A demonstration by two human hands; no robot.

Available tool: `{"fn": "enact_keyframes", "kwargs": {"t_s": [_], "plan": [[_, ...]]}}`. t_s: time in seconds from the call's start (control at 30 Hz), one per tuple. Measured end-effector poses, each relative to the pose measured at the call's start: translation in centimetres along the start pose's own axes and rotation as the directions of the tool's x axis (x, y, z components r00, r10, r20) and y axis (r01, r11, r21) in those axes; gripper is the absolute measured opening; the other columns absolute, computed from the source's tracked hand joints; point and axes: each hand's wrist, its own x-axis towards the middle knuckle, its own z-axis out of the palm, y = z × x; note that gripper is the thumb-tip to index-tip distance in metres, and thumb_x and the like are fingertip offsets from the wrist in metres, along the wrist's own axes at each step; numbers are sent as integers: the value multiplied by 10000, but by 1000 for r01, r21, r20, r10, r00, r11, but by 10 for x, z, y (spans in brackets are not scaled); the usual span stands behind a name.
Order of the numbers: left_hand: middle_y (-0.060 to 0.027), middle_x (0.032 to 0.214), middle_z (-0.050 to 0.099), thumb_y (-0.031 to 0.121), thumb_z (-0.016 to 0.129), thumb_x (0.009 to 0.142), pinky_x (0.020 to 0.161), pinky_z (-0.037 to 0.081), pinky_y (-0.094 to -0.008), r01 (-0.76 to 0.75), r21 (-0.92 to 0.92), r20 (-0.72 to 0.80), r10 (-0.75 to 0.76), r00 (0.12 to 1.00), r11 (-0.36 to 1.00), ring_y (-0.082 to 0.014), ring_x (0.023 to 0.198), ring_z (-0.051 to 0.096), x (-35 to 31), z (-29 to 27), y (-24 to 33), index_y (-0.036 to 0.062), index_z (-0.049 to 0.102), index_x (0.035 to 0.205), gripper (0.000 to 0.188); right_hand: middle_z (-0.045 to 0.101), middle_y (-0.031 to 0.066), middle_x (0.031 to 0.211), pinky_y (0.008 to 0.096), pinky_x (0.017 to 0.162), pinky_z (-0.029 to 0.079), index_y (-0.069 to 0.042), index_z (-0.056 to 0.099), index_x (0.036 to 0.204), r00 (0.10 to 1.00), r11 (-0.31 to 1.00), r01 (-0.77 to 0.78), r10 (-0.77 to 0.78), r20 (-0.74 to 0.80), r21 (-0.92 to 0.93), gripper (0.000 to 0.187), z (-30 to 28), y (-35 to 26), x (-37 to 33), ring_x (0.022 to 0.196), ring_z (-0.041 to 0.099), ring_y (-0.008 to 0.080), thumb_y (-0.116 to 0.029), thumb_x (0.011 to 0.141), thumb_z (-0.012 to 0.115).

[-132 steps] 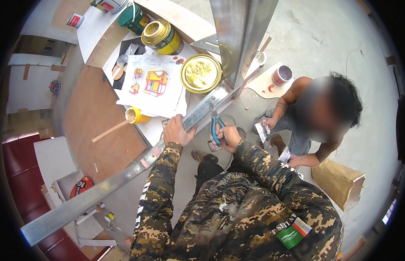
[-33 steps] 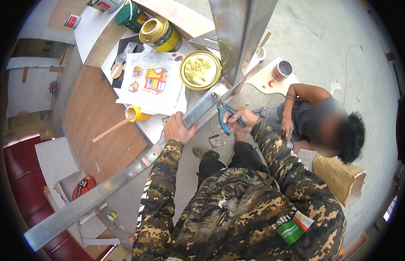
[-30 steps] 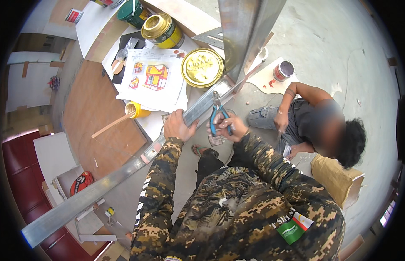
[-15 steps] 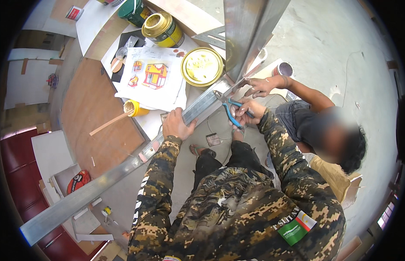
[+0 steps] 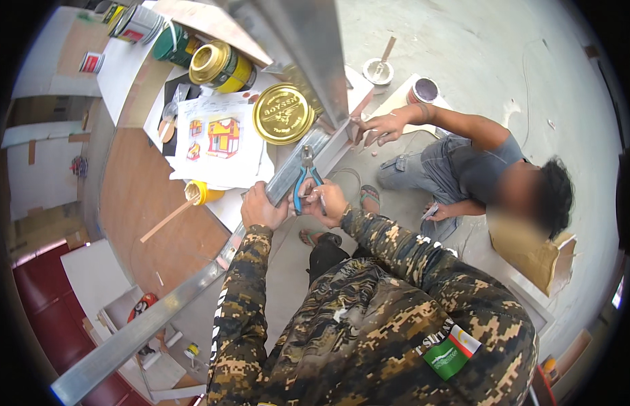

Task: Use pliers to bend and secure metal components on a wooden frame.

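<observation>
A long galvanized metal stud runs from the lower left up to the middle, where it meets a second metal stud that stands up. My left hand is wrapped over the long stud. In my right hand is a pair of pliers with blue handles, its jaws pointing away from me, close by the stud's edge. Another person's hand touches the joint of the two studs from the right. That person's other hand rests low near the knee, holding something small and pale.
Beyond the studs a white board holds a printed drawing, a gold paint can lid, a yellow can and a green can. A yellow pot carries a wooden stick. A crouching person is at the right, near a cardboard box.
My right hand has drawn the pliers back toward my left hand, away from the joint, and turned them more upright. The view has shifted slightly. My left hand keeps its hold.
</observation>
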Motion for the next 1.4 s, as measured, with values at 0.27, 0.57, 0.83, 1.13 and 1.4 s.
{"fn": "enact_keyframes", "kwargs": {"t_s": [0.27, 0.57, 0.83, 1.13, 1.4], "plan": [[-200, 988, 637, 488, 790, 783, 805, 508, -492, -49, 22, 5, 49, 999, 999, -397, 951, 630, 5, 1, 8, 17, 559, 1138, 634, 695, 295, 1026, 555, 776, 617, 48, 639, 1009, 807, 723, -422, 575, 137, -547, 237, -64, -154, 12, 934, 730, 418, -89, 826, 576], [-183, 980, 635, 458, 810, 754, 780, 507, -496, -65, 18, -58, 66, 996, 998, -392, 934, 629, 1, 4, 0, 24, 556, 1141, 635, 699, 230, 1037, 491, 909, 606, 50, 648, 1079, 978, 982, -126, 146, 149, -140, 242, -21, -21, -7, 994, 724, 352, 52, 871, 523], [-183, 1020, 638, 229, 785, 709, 821, 515, -493, -42, 8, -1, 42, 999, 999, -393, 983, 629, 2, 1, 0, 35, 548, 1174, 557, 689, 195, 1049, 461, 952, 585, 48, 623, 1024, 998, 984, 63, -66, 17, 165, 227, 24, 19, 10, 1028, 699, 297, 62, 880, 449], [-195, 1012, 639, 420, 825, 744, 818, 514, -495, -25, 27, -5, 25, 1000, 999, -394, 972, 629, 0, 3, -3, 22, 549, 1161, 639, 691, 266, 1014, 550, 836, 601, 35, 605, 927, 980, 964, -197, 197, -17, -181, 167, -10, -35, -5, 901, 717, 433, -4, 796, 509], [-195, 974, 641, 501, 787, 786, 783, 508, -497, -64, 41, -40, 65, 997, 997, -394, 912, 635, 4, 3, 4, 18, 565, 1120, 627, 699, 328, 1028, 558, 795, 610, 83, 648, 992, 794, 678, -419, 596, 119, -603, 254, -60, -159, 24, 868, 737, 455, -76, 800, 598]]}}
